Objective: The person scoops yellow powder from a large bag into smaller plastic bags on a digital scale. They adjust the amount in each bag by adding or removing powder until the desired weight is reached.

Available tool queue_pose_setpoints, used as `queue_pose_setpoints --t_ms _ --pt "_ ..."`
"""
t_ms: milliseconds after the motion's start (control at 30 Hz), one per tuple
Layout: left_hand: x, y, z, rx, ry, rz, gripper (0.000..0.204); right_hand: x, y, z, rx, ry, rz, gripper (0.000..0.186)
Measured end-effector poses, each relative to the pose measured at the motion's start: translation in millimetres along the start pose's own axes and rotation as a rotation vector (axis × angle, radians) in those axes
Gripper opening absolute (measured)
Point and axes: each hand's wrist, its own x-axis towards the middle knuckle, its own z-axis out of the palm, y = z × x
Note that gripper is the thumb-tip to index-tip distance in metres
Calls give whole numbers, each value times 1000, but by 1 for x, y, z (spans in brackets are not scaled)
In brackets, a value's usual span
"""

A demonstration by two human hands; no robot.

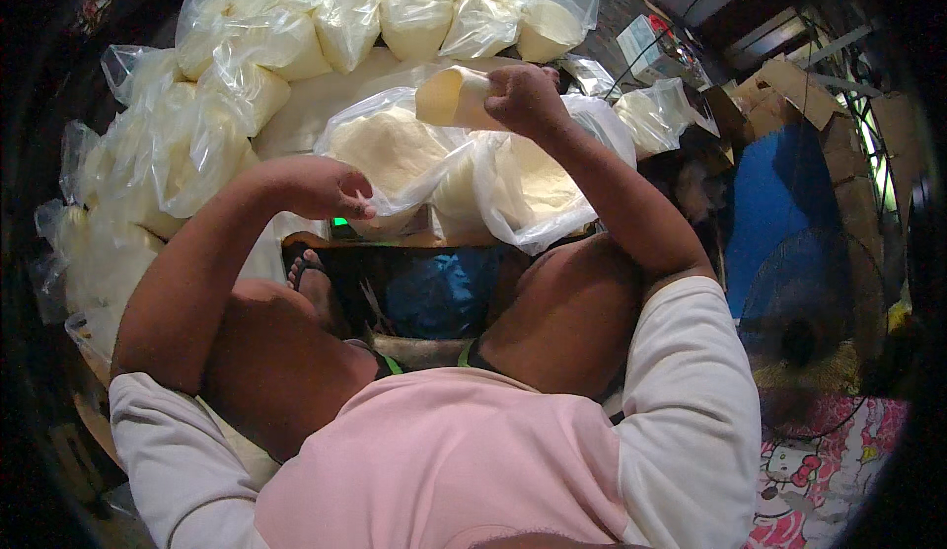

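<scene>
My right hand point(526, 98) is closed around a cream-coloured scoop point(452, 98), raised and tilted over two clear plastic bags. Pale cream powder fills the left bag point(387, 150) to a mound. The right bag point(538, 179), with its rim spread wide, holds more of the same powder. My left hand point(335, 192) is at the near left rim of the left bag, its fingers bent in and seeming to pinch the plastic. Below that hand, a small green-lit display point(340, 221) shows at the bag's foot.
Several filled, clear bags of pale powder point(286, 41) crowd the far and left sides. At the right stand a blue panel point(784, 219), cardboard point(789, 90) and a dark round fan guard point(804, 322). A smaller clear bag point(661, 115) sits beyond the right bag.
</scene>
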Motion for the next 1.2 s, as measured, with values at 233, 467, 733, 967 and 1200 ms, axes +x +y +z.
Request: queue_pose_setpoints --t_ms 233,467,733,967,1200 --pt "27 36 -22 -64 517 205 49 2 52 14 988 -222 459 34" --pt "47 74 -32 -707 681 83 67 11 -7 -1 1425 -196 579 42" --pt "72 57 -34 -891 703 214 76 15 -28 8 1603 -228 529 46" --pt "70 53 -35 -967 698 253 79 22 -44 22 1651 -222 522 41" --pt "69 49 -36 -1022 720 274 82 28 -43 33 1639 -215 539 33"
